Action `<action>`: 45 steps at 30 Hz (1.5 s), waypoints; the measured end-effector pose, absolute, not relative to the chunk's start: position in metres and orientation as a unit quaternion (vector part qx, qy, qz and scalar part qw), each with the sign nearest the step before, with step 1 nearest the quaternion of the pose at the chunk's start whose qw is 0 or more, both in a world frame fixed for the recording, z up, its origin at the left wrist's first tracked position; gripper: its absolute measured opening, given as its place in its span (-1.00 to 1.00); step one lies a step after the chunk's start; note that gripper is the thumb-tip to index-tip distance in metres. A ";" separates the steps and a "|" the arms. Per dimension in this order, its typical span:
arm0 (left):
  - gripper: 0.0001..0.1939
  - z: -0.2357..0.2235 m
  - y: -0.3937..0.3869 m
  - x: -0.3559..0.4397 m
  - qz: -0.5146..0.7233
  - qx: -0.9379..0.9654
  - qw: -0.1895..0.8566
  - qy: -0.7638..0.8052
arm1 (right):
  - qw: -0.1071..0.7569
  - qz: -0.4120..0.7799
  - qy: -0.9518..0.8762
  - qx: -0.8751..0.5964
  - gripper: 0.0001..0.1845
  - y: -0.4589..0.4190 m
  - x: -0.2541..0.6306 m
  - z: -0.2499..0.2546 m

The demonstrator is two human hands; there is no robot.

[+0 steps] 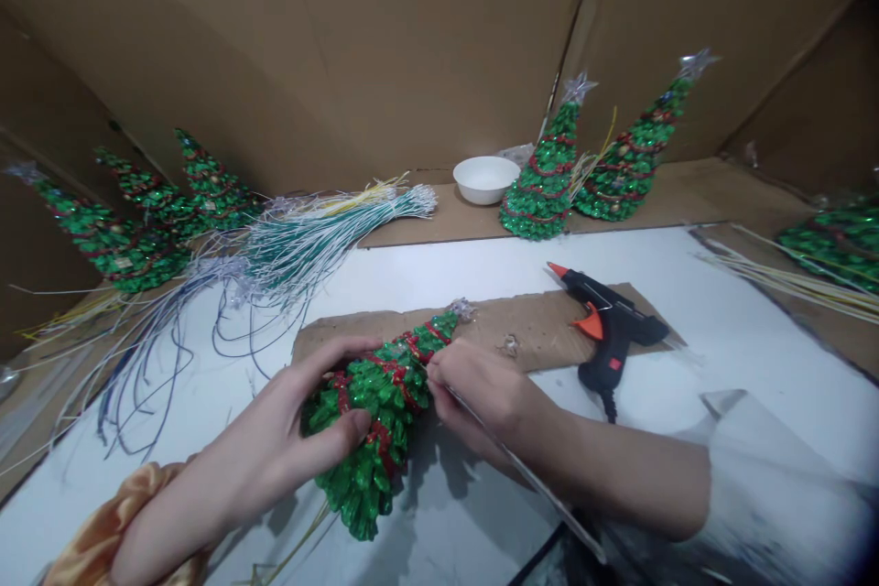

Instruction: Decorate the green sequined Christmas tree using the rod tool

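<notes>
My left hand [267,439] wraps around the wide lower part of a handmade green glittery Christmas tree [374,421], which lies tilted with its tip toward the upper right. Red garland [395,375] winds around the tree, and a small silver star [461,309] sits at the tip. My right hand [481,394] presses against the tree's upper part and pinches a long, thin white strip [528,467]. The strip's far end is hidden behind my fingers. The tree's tip rests just above a piece of brown cardboard [536,330].
A black and orange hot glue gun [608,320] lies on the cardboard, right of my hands. Bundled green-and-white strands [330,233] and loose dark wires [144,375] spread left. Several finished trees [542,174] and a white bowl [485,179] stand on the brown shelf behind.
</notes>
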State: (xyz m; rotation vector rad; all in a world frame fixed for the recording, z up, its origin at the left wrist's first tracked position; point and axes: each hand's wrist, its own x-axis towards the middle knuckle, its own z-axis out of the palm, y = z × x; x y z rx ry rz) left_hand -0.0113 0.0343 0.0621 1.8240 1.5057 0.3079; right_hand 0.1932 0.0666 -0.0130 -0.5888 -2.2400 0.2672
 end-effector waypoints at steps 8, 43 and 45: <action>-0.52 0.062 0.035 -0.011 0.117 0.707 0.375 0.588 | 0.443 0.146 -0.853 -0.234 -0.87 0.068 0.197 -0.012; -0.48 0.061 0.024 -0.001 0.088 0.730 0.322 0.597 | 0.265 0.316 -0.834 -0.367 -0.90 0.073 0.186 0.021; -0.50 0.061 0.023 -0.001 0.086 0.733 0.313 0.598 | 0.240 0.310 -0.836 -0.383 -0.90 0.072 0.185 0.026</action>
